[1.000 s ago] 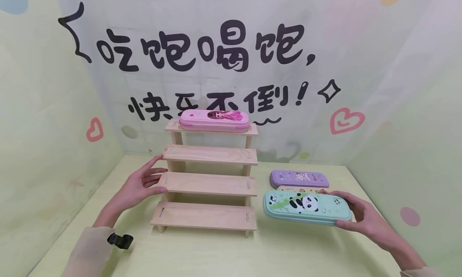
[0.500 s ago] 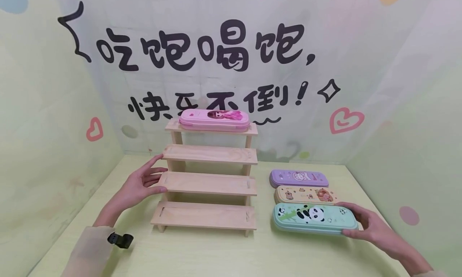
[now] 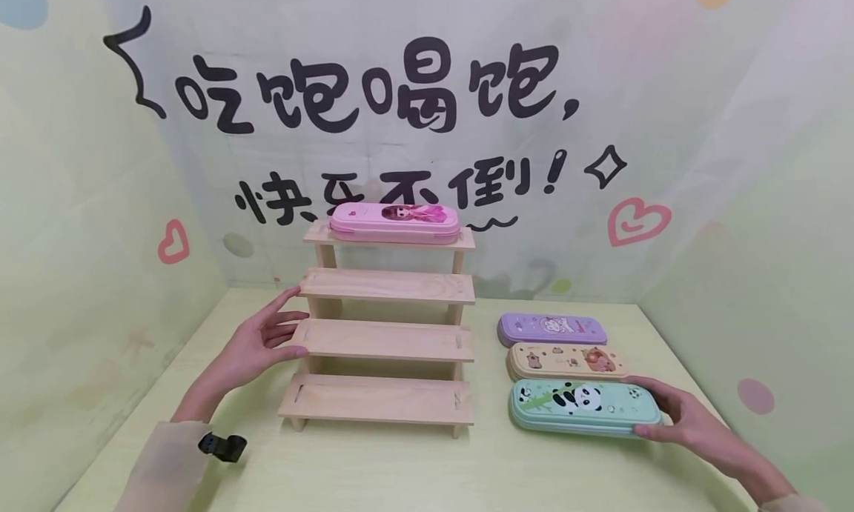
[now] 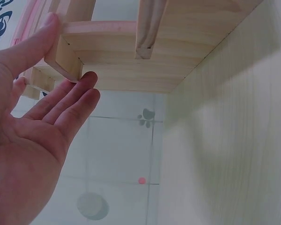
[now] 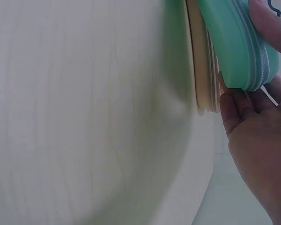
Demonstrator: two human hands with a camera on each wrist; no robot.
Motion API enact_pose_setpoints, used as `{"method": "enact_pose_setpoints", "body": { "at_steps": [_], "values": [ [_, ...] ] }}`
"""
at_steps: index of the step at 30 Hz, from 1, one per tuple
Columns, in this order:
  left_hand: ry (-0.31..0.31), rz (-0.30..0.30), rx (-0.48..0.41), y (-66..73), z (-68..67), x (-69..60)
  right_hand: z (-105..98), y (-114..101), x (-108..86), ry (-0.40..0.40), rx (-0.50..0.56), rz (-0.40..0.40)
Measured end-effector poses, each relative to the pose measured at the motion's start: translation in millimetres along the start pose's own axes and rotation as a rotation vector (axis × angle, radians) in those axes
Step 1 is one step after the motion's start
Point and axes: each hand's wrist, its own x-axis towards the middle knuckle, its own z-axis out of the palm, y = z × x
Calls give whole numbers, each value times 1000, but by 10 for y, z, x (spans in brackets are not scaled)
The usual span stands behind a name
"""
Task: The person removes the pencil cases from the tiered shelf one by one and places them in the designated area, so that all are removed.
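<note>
My right hand (image 3: 682, 414) grips the right end of a mint green pencil case (image 3: 583, 407) with a panda print, thumb in front and fingers behind. In the right wrist view the zipped end of the mint pencil case (image 5: 234, 42) lies between thumb and fingers, and a gap shows between it and the tabletop. Just behind it lies a cream pencil case (image 3: 567, 360), then a purple one (image 3: 552, 328). My left hand (image 3: 256, 345) touches the left side of a four-step wooden display stand (image 3: 383, 339) with fairly straight fingers. On its top step rests a pink pencil case (image 3: 394, 223).
The stand and the cases are on a pale wood-grain table (image 3: 373, 471). A printed backdrop (image 3: 373, 149) with large black lettering rises behind, with walls at both sides. A black strap device (image 3: 223, 447) is at the left sleeve.
My right hand has carried the mint pencil case right, toward me and down, so the cream case behind it shows. The left hand stays against the stand.
</note>
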Motion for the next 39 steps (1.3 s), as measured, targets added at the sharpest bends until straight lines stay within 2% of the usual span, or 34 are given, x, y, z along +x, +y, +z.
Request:
{"method": "enact_pose_setpoints", "body": {
  "at_steps": [6, 14, 19, 39],
  "values": [
    [1, 0, 8, -9, 2, -3, -45, 57, 15, -3, -74, 0],
    [3, 0, 3, -16, 9, -11, -73, 120, 63, 41, -226, -92],
    [2, -5, 1, -7, 11, -16, -82, 165, 76, 47, -262, -138],
    [-3, -9, -7, 19, -5, -5, -100, 221, 100, 57, -351, -142]
  ]
}}
